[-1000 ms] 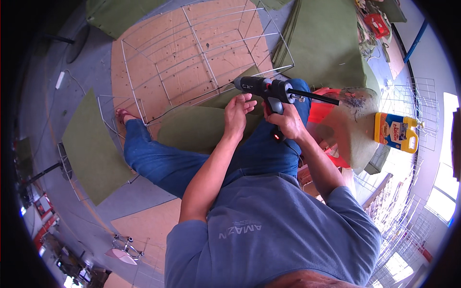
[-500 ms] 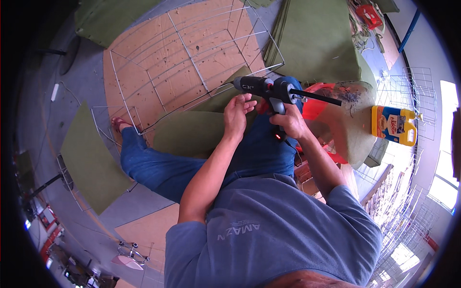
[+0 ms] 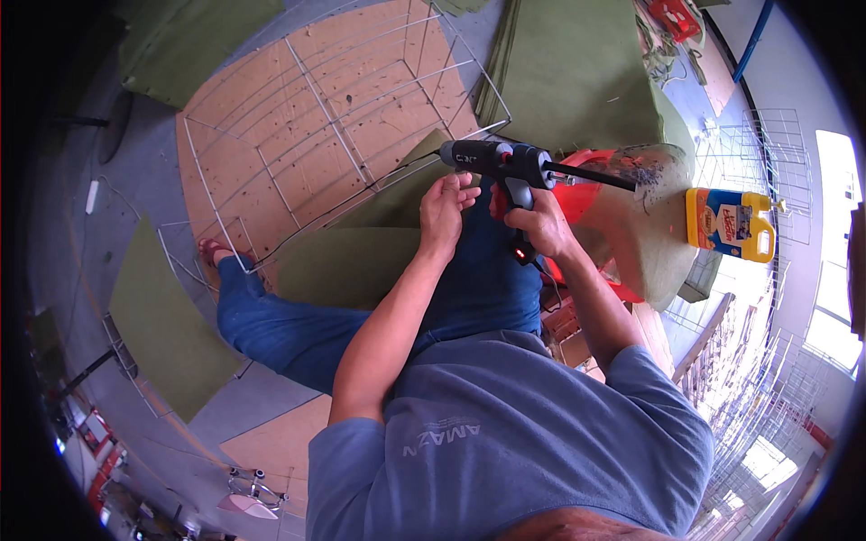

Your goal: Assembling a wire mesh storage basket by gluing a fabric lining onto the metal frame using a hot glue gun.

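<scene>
We see a black and grey, pistol-shaped plastic glue gun (image 3: 492,160) at about one o'clock from the middle of the view, raised over our jeans-clad lap. Its grey nozzle tip points toward nine o'clock, and a slim, straight black rod (image 3: 595,176) sticks out of its rear toward four o'clock. Red marks the body beside the black rear collar, and a small red light (image 3: 520,254) glows at the foot of the handle.

Our right hand (image 3: 543,224) is closed around that handle. Our left hand (image 3: 446,207) is empty, its fingers loosely curled just under the barrel; we cannot tell whether they touch it.

Compared with a second ago, our grip and the gun's pose are almost the same, but the surroundings have slid left in our view. The silver wire frame (image 3: 326,109) on the brown board (image 3: 280,99) at eleven o'clock now sits farther left and lower, while the yellow, blue-labelled plastic jug (image 3: 713,221) at three o'clock sits farther left and higher.
</scene>
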Available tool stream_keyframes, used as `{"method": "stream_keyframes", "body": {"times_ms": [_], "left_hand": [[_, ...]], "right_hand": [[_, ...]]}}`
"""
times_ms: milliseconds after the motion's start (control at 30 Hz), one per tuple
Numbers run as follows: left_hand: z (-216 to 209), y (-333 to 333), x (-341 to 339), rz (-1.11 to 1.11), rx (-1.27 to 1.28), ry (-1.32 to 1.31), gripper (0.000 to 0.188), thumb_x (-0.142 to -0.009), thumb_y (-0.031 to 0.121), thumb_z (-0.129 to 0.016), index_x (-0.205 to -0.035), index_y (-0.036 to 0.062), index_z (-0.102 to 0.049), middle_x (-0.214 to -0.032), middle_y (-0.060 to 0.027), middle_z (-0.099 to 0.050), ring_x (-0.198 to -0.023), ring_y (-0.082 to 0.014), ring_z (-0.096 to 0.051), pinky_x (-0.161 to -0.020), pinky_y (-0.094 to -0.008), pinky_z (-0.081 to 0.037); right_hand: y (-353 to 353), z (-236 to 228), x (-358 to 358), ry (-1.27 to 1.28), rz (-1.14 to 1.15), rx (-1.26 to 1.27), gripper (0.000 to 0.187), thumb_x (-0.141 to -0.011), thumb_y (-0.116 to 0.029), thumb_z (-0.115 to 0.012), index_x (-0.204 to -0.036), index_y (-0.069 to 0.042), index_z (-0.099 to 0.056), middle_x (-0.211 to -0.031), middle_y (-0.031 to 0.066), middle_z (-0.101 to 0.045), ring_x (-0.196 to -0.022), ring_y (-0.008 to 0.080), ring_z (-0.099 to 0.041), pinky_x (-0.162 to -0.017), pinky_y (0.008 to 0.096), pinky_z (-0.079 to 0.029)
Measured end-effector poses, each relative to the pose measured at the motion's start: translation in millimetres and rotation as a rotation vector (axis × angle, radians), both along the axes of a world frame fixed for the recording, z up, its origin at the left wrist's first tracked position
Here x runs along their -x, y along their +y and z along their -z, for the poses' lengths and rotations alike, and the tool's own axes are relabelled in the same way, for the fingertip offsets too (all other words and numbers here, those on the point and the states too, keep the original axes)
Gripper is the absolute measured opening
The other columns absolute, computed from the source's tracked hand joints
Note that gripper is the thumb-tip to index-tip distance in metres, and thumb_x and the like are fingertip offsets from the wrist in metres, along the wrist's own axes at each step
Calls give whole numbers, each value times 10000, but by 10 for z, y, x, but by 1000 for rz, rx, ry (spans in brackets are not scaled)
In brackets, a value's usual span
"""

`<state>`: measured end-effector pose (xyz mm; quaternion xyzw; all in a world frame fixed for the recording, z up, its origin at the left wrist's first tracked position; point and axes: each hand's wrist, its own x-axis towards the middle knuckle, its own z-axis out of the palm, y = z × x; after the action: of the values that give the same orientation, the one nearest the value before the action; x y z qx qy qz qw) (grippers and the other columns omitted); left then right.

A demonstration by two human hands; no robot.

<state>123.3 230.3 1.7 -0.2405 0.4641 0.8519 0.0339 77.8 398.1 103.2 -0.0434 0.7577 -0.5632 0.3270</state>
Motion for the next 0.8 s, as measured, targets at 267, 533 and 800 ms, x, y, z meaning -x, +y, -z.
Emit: {"method": "stream_keyframes", "body": {"times_ms": [267, 533, 800], "left_hand": [[-24, 206, 238, 76, 6, -2, 396, -1129, 347, -481, -1221, -8, -629, -1262, -131, -687, -994, -219, -735, -818, -323, -555], [-129, 349, 427, 149, 26, -67, 426, -1130, 353, -458, -1211, -27, -632, -1191, -127, -696, -691, -199, -745, -542, -287, -499], [-118, 479, 602, 195, 1, -83, 404, -1128, 336, -453, -1216, -15, -633, -1214, -140, -684, -721, -206, -750, -561, -290, -504]], "right_hand": [[200, -36, 79, -17, 115, 12, 396, -763, -95, -631, -1135, 39, -645, -932, 55, -672, -887, 155, -628, -846, 307, -496], [321, -121, 161, -4, 174, -56, 423, -738, -109, -632, -1131, 46, -651, -915, 63, -667, -868, 173, -623, -856, 321, -494], [428, -132, 246, 17, 220, -69, 413, -735, -111, -643, -1113, 54, -645, -889, 56, -655, -845, 156, -610, -837, 303, -485]]}}
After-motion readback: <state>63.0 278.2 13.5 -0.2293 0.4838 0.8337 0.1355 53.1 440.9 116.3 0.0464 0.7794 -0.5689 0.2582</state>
